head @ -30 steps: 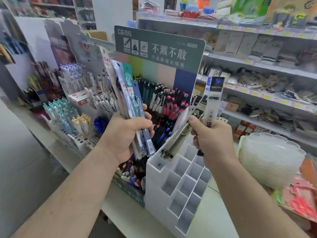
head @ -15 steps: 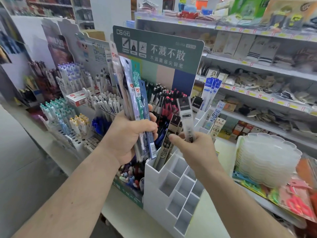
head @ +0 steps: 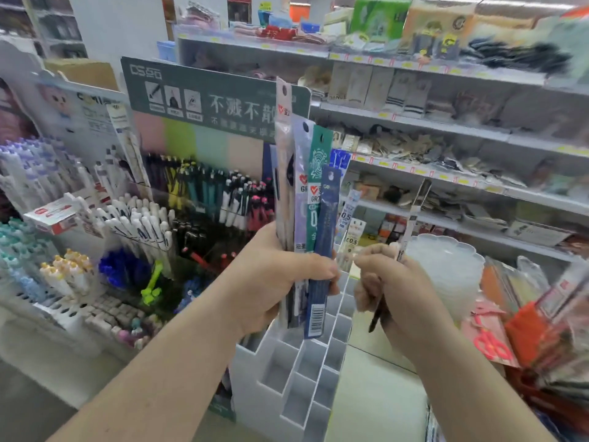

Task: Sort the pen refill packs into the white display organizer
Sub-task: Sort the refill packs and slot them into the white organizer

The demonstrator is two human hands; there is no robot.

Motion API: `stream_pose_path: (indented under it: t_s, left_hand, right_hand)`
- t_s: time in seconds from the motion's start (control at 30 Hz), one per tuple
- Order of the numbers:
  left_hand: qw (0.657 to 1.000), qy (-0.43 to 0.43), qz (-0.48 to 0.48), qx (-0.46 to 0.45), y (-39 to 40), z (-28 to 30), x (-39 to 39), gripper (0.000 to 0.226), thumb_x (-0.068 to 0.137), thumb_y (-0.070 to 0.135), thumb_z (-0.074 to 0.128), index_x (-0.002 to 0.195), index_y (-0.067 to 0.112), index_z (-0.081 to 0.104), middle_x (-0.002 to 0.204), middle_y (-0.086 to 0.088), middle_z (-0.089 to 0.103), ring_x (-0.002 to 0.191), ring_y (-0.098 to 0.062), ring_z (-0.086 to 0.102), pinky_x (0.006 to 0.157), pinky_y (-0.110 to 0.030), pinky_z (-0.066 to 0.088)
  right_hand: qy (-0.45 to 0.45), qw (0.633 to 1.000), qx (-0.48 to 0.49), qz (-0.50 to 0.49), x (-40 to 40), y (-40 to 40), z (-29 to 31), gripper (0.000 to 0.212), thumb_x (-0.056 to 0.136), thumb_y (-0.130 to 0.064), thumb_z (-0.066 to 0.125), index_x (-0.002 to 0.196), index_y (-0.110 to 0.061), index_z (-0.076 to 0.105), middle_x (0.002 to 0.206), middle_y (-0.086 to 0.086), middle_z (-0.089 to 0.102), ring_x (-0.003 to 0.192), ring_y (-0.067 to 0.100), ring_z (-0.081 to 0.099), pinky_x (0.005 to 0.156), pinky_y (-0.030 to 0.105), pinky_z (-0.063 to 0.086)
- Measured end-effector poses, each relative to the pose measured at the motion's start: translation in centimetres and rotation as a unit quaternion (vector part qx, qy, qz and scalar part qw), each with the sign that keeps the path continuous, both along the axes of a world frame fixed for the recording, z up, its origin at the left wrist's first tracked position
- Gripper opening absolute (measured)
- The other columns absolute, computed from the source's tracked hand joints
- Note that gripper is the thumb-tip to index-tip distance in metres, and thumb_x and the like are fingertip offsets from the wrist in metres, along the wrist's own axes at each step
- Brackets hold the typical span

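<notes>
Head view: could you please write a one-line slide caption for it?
Left hand grips a fan of refill packs above the white organizer; right hand holds one slim pack.

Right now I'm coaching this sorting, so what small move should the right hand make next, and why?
Probably lower the right hand toward the white display organizer and stand its thin refill pack in an open compartment. It pinches that single pack above the organizer, whose near cells look empty, while the left hand grips the fanned bundle of packs awaiting sorting.

The pale counter [head: 376, 406] carries the white display organizer [head: 299, 378], pen racks [head: 134, 224] and stacked clear trays [head: 446, 275].
</notes>
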State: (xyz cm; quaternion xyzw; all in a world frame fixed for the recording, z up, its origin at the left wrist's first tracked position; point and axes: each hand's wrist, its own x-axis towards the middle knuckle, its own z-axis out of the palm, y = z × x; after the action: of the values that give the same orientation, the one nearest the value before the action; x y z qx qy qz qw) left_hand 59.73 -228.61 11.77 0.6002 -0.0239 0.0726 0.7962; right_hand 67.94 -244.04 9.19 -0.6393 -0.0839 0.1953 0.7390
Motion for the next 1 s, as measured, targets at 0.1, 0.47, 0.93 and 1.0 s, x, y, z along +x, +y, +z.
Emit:
stream_pose_path:
  t_s: [0.1, 0.47, 0.93, 1.0]
  left_hand:
    - [0.999, 0.007, -0.033, 0.018, -1.2, -0.3, 1.3, 0.025, 0.064, -0.003, 0.067, 0.088, 0.001, 0.064, 0.067, -0.011, 0.062, 0.061, -0.026, 0.062, 0.062, -0.035, 0.058]
    - [0.993, 0.078, -0.075, 0.038, -2.4, -1.1, 3.3, 0.031, 0.064, -0.002, 0.073, 0.094, -0.001, 0.063, 0.067, -0.003, 0.067, 0.063, -0.017, 0.065, 0.060, -0.026, 0.056]
    - [0.987, 0.163, -0.011, -0.002, -6.6, -3.9, 2.7, 0.023, 0.079, -0.008, 0.069, 0.077, 0.014, 0.077, 0.072, -0.004, 0.071, 0.063, -0.015, 0.068, 0.060, -0.027, 0.056]
    - [0.988, 0.151, -0.013, -0.002, -7.2, -4.4, 2.7, 0.025, 0.073, -0.004, 0.073, 0.084, 0.017, 0.078, 0.074, -0.001, 0.071, 0.065, -0.013, 0.067, 0.064, -0.028, 0.056]
  right_hand:
    - [0.053, 0.999, 0.011, 0.002, 0.4, -1.1, 0.3, 0.018, 0.093, -0.001, 0.040, 0.103, -0.009, 0.054, 0.053, 0.002, 0.039, 0.042, 0.015, 0.029, 0.039, 0.022, 0.026]
    - [0.057, 0.998, 0.009, -0.037, 0.3, -3.5, -2.0, 0.042, 0.093, -0.052, 0.047, 0.080, -0.012, 0.048, 0.060, 0.002, 0.045, 0.047, 0.019, 0.043, 0.043, 0.026, 0.037]
    - [0.023, 0.994, 0.093, 0.052, 1.3, -6.1, -2.4, 0.032, 0.079, -0.032, 0.064, 0.097, -0.006, 0.065, 0.058, -0.001, 0.034, 0.049, 0.013, 0.022, 0.046, 0.024, 0.019]
    - [-0.027, 0.997, 0.054, 0.053, 0.8, -6.0, -2.3, 0.017, 0.081, -0.022, 0.071, 0.084, -0.007, 0.064, 0.051, -0.006, 0.041, 0.042, 0.007, 0.028, 0.042, 0.018, 0.025]
